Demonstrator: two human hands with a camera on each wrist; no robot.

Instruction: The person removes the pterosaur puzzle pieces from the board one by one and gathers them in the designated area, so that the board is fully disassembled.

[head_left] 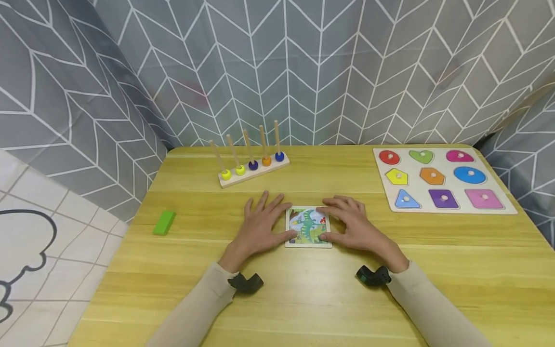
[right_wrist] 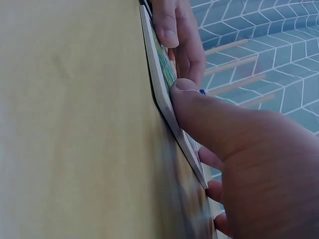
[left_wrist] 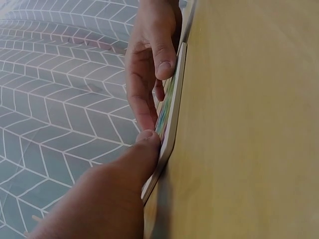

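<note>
A small square jigsaw puzzle [head_left: 309,226] in a pale frame lies flat on the table, its picture a green dinosaur-like creature. My left hand [head_left: 260,224] rests at its left side with fingers spread, the thumb [left_wrist: 147,142] touching the lower left of the puzzle and a fingertip at the upper left. At the right side, my right hand [head_left: 353,224] lies with its fingers loosely bent. Its thumb [right_wrist: 187,89] touches the lower right and a fingertip reaches the upper right. Both wrist views show the puzzle edge-on, with part of the picture hidden by the hands.
Behind the hands stands a wooden peg stacker [head_left: 256,169] with one coloured bead on each of several pegs. A knobbed shape board [head_left: 444,180] lies at the back right. To the left sits a green block [head_left: 165,222]. A patterned grey curtain [head_left: 303,72] hangs behind the table.
</note>
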